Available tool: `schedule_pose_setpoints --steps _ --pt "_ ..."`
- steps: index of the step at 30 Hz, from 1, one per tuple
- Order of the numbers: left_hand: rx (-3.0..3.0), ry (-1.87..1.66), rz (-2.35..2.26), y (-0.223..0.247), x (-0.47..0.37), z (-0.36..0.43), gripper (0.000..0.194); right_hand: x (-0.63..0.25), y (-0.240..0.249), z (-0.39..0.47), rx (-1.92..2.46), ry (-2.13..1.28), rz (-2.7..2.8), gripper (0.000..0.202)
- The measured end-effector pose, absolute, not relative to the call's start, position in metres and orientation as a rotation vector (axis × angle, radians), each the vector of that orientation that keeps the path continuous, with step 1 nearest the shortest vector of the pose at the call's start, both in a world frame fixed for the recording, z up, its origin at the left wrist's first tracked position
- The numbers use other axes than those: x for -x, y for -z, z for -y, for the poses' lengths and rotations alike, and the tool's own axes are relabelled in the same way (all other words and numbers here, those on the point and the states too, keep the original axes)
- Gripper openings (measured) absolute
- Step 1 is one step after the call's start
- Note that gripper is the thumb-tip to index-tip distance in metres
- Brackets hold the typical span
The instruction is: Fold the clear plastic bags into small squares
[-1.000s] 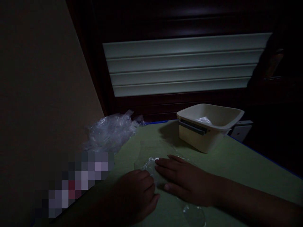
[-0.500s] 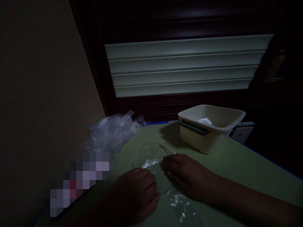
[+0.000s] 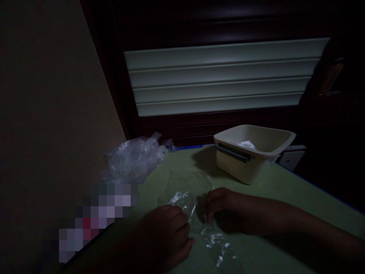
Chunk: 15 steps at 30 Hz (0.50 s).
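Note:
A thin clear plastic bag [image 3: 186, 180] lies spread on the green tabletop, its shiny creases catching light. My left hand [image 3: 171, 232] rests on the bag's near left part, fingers curled against it. At the bag's right edge is my right hand [image 3: 225, 207], raised at the wrist with its fingers bent down and drawn together on the film. The fingertips are dim, so how much film they pinch is hard to see. A crinkled strip of clear plastic [image 3: 218, 243] runs from between the hands toward the near edge.
A cream plastic bin [image 3: 236, 167] with a grey handle stands at the back right, crumpled clear plastic [image 3: 247, 145] inside. Behind it is a white box [image 3: 292, 158]. A heap of clear plastic bags [image 3: 134, 160] sits at the back left by the wall. A pixelated item [image 3: 97, 224] lies nearer.
My right hand has shifted slightly right and risen from lying flat on the bag to bent, gathered fingers. My left hand has stayed nearly in place.

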<state>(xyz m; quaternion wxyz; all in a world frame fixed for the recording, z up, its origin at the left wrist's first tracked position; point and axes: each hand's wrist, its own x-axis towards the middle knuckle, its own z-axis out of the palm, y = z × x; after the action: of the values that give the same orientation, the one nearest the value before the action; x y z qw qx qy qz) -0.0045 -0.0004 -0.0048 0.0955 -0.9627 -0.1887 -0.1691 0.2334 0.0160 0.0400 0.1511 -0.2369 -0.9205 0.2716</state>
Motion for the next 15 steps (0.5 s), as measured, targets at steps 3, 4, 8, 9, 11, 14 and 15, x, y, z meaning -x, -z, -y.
schedule_pose_setpoints --steps 3,4,8,9,11,14,15 --pt "2.849 0.517 0.555 0.0054 0.0044 0.0003 0.020 -0.2312 -0.0366 -0.0159 0.748 -0.784 2.651 0.032" --pt "2.848 0.524 0.556 0.0057 0.0044 0.0002 0.020 -0.2303 -0.0351 -0.0161 0.748 -0.792 2.650 0.029" --pt "2.844 0.511 0.557 0.0066 0.0043 -0.0002 0.020 -0.2275 -0.0320 -0.0169 0.687 -0.823 2.653 0.011" --pt "2.845 0.502 0.552 0.0064 0.0042 -0.0002 0.021 -0.2270 -0.0321 -0.0168 0.690 -0.824 2.657 0.009" --pt "2.850 0.486 0.541 0.0053 0.0039 -0.0001 0.021 -0.2262 -0.0329 -0.0160 0.711 -0.829 2.656 0.009" --pt "2.843 0.490 0.537 0.0031 0.0034 0.0006 0.019 -0.2245 -0.0324 -0.0147 0.732 -0.827 2.637 0.012" --pt "2.836 0.493 0.536 0.0025 0.0033 0.0009 0.019 -0.2237 -0.0313 -0.0145 0.744 -0.815 2.625 0.014"
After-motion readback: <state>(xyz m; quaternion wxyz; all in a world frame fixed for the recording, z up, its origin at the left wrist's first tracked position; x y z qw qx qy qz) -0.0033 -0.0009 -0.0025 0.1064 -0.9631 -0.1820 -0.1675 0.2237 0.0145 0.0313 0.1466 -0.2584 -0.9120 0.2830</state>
